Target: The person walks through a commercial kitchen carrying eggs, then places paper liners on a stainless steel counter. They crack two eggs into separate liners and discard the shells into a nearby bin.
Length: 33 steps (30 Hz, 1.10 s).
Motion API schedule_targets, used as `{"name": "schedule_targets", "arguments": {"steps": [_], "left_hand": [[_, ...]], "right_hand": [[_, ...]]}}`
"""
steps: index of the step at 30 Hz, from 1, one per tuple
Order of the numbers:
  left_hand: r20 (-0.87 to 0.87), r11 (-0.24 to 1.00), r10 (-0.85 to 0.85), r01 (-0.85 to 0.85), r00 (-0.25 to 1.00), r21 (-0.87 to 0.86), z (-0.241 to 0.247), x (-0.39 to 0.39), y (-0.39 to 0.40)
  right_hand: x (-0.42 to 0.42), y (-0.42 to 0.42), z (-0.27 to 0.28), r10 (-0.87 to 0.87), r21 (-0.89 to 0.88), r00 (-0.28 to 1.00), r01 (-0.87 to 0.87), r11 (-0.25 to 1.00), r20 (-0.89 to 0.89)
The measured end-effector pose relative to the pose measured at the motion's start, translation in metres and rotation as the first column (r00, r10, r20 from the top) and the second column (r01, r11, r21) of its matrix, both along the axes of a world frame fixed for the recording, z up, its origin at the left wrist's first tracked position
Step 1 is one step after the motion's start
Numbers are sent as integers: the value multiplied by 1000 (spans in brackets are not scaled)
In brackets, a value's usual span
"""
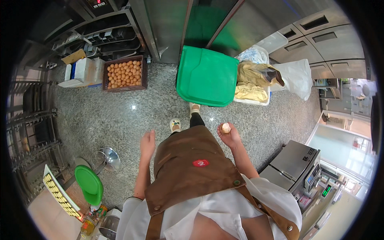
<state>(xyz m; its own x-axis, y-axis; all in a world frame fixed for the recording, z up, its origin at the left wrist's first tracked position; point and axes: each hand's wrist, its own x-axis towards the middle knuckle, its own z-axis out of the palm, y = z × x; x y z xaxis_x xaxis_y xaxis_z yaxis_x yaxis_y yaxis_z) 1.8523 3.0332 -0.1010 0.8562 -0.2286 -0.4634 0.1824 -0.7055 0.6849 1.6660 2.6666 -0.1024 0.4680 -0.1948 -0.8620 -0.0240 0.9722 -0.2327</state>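
Observation:
In the head view my right hand [229, 136] is to the right of the brown apron [186, 156], its fingers curled around a broken eggshell [225, 128] whose pale inside faces up. My left hand [147, 143] hangs to the left of the apron, slightly blurred, with its fingers curled and the thumb along the side. Whether it holds anything is hidden. Ahead of my feet stands a large bin with a green lid [207, 76], which appears closed. Far left of it, a dark plastic crate [144, 73] holds many brown eggs [124, 73].
Beside the bin, a white tub [265, 103] holds crumpled yellow and clear bags [255, 78]. A white box [81, 72] adjoins the egg crate. A round-based metal stand [111, 159] and green stool seat [88, 184] are on my left. A steel appliance [288, 165] is at right.

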Motion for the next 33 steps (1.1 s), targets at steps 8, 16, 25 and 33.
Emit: {"name": "schedule_targets", "arguments": {"steps": [8,16,25,33], "left_hand": [[-40,997,20,-17,999,77,8,-14,-5],[-60,996,64,-60,996,70,6,-23,-3],[-67,993,-51,43,996,-109,18,-5,-32],[-65,823,-562,549,825,-143,19,13,-110]], "right_hand": [[47,-38,-69,14,99,999,-10,995,-35],[113,-89,-92,64,-207,997,-73,976,-51],[26,-75,-64,-104,-304,990,70,950,-98],[-137,14,-46,-426,-362,896,359,861,-125]]}}
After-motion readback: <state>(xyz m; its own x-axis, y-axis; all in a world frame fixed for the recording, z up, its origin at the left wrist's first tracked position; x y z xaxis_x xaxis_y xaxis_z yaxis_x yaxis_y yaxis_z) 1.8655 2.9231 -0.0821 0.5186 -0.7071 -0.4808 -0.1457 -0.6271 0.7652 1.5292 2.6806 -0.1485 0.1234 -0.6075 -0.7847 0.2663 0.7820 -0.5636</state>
